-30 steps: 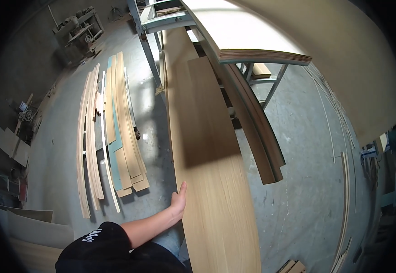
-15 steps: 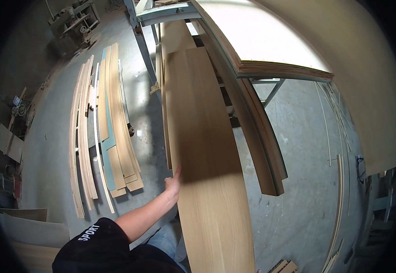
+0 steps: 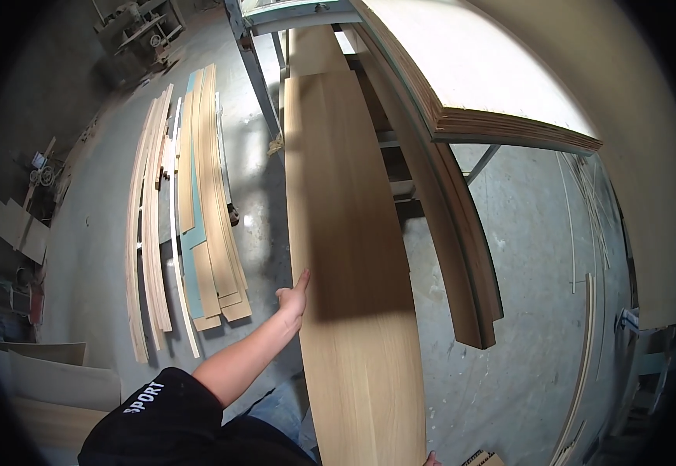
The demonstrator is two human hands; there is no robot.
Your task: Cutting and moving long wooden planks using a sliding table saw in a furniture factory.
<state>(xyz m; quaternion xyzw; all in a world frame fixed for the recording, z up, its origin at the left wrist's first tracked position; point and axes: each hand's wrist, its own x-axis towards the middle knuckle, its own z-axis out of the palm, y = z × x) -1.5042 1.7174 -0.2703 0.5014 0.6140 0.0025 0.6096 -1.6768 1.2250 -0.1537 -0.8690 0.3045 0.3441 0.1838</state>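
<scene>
A long wood-grain board (image 3: 361, 373) runs lengthwise from my body to the steel rack (image 3: 299, 22). Its near part is lit, and its middle lies in shadow. My left hand (image 3: 294, 297) is closed on the board's left edge, thumb on the top face, other fingers hidden beneath. At the bottom of the picture, only a bit of my right hand (image 3: 431, 460) shows against the board's right edge. Another wood-grain board (image 3: 312, 46) shows past the far end of this one.
Right of the board, a stack of long brown panels (image 3: 462, 295) juts from the rack. Above them rests a thick stack of white-topped sheets (image 3: 509, 70). Long strips and planks (image 3: 212, 194) lie on the floor at left. Thin strips (image 3: 583, 342) lie at right.
The board has shifted a little left, covering the edge that showed beneath it on that side. My left hand stays on its edge. More of my right hand shows at the bottom.
</scene>
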